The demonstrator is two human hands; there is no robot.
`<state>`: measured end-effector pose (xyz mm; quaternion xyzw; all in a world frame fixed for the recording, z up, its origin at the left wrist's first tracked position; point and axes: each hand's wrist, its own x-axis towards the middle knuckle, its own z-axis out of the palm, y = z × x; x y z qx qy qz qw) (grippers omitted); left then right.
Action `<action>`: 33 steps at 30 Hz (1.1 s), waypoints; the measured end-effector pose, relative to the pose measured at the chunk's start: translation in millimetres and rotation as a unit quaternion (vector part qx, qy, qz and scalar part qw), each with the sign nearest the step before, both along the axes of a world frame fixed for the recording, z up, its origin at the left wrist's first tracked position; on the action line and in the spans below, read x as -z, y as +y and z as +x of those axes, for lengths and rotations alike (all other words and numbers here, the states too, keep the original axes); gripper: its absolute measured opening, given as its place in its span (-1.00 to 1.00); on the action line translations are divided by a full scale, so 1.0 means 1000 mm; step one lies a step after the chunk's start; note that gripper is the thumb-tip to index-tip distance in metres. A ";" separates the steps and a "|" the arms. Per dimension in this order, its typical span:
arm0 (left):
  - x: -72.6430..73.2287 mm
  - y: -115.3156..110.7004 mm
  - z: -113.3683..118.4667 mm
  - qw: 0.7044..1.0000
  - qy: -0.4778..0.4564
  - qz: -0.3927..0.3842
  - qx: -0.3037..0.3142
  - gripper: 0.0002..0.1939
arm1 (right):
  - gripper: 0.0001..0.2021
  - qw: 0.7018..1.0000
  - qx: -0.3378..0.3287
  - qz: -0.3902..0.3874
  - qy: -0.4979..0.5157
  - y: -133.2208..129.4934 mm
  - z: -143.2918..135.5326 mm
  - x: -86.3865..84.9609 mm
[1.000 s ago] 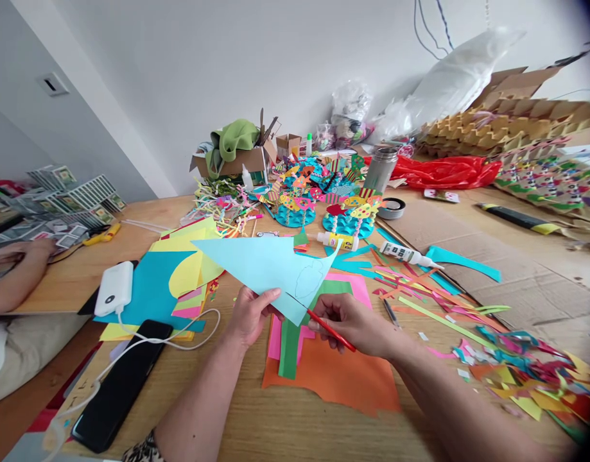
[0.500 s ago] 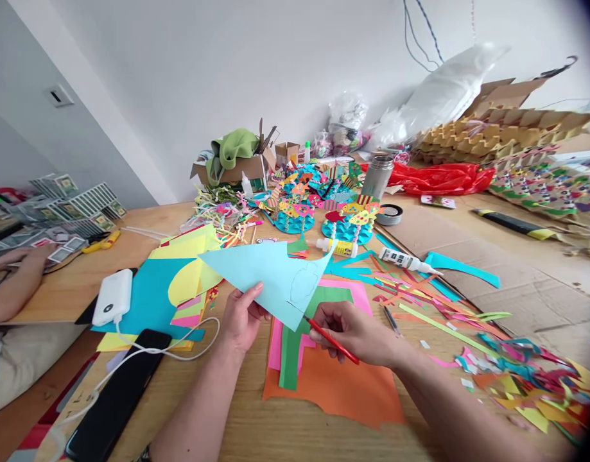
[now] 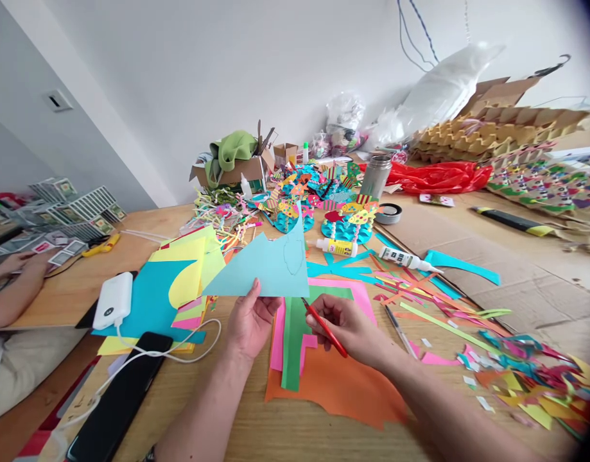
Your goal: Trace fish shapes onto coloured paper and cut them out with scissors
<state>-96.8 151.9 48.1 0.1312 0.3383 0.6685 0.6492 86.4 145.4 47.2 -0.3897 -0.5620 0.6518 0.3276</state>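
Note:
My left hand (image 3: 253,321) pinches the lower edge of a light blue sheet of paper (image 3: 256,269), thumb on the front. An outline (image 3: 293,253) is drawn on the sheet's right part, and its upper edge is cut unevenly to a thin point. Red-handled scissors (image 3: 327,328) are in my right hand (image 3: 340,324), their tips at the sheet's lower right edge. How far the blades are apart is too small to tell. Beneath lie green paper (image 3: 291,359), pink paper (image 3: 364,301) and an orange sheet (image 3: 343,385).
Glue bottles (image 3: 403,258), a pen (image 3: 399,330) and paper scraps (image 3: 530,378) lie to the right. Paper fish models (image 3: 350,221) and a metal flask (image 3: 377,176) stand behind. Leftward are a power bank (image 3: 112,298), a phone (image 3: 121,391) and another person's hands (image 3: 15,273).
My left hand has turned the light blue sheet counterclockwise, so its lower edge is now level and its thin point stands up. The scissors have shifted slightly up and left.

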 end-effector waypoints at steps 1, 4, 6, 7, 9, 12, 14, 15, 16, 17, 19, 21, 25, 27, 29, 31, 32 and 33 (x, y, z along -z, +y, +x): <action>0.001 -0.001 0.002 1.000 -0.001 0.004 0.011 -0.90 | -0.62 1.000 0.011 0.005 0.002 0.000 -0.001 0.002; 0.005 -0.004 0.008 1.000 -0.006 0.007 0.026 -0.90 | -0.62 0.999 0.031 0.015 0.014 -0.001 -0.004 0.006; 0.006 -0.005 0.012 1.000 -0.009 0.004 0.027 -0.88 | -0.63 0.999 0.036 0.017 0.020 -0.002 -0.005 0.008; 0.007 -0.006 0.014 1.000 -0.011 0.005 0.029 -0.86 | -0.63 0.999 0.039 0.018 0.022 -0.003 -0.005 0.009; 0.007 -0.007 0.018 0.999 -0.012 0.009 0.035 -0.82 | -0.64 0.998 0.047 0.020 0.023 -0.004 -0.006 0.009; 0.007 -0.010 0.022 0.999 -0.010 0.008 0.045 -0.79 | -0.63 0.998 0.060 0.022 0.023 -0.005 -0.008 0.009; 0.008 -0.011 0.023 0.999 -0.005 0.003 0.049 -0.78 | -0.62 0.997 0.065 0.016 0.025 -0.005 -0.008 0.009; 0.009 -0.012 0.024 0.999 -0.002 0.002 0.049 -0.77 | -0.62 0.997 0.067 0.011 0.027 -0.005 -0.008 0.009; 0.010 -0.012 0.025 0.999 0.001 0.001 0.050 -0.76 | -0.62 0.997 0.068 0.005 0.031 -0.005 -0.009 0.009; 0.010 -0.013 0.025 0.999 0.003 0.000 0.049 -0.76 | -0.62 0.997 0.068 0.001 0.034 -0.004 -0.009 0.010; 0.011 -0.013 0.026 0.999 0.005 -0.004 0.046 -0.77 | -0.62 0.997 0.065 -0.007 0.040 -0.004 -0.009 0.010; 0.012 -0.013 0.026 0.999 0.008 -0.012 0.046 -0.78 | -0.61 0.997 0.062 -0.013 0.044 -0.004 -0.008 0.011; 0.010 -0.014 0.027 0.998 0.022 -0.017 0.058 -0.77 | -0.58 0.997 0.062 -0.018 0.050 -0.004 -0.008 0.010; 0.010 -0.015 0.028 0.997 0.028 -0.014 0.066 -0.76 | -0.56 0.996 0.066 -0.018 0.050 -0.004 -0.008 0.010; 0.011 -0.016 0.029 0.997 0.035 -0.010 0.073 -0.75 | -0.55 0.996 0.069 -0.021 0.047 -0.003 -0.008 0.010; 0.012 -0.017 0.029 0.996 0.044 -0.007 0.077 -0.73 | -0.55 0.996 0.070 -0.020 0.048 -0.003 -0.008 0.012; 0.013 -0.017 0.030 0.996 0.048 -0.007 0.077 -0.72 | -0.55 0.996 0.073 -0.019 0.049 -0.003 -0.008 0.013; 0.013 -0.017 0.030 0.996 0.052 -0.008 0.077 -0.72 | -0.55 0.996 0.074 -0.018 0.051 -0.003 -0.009 0.014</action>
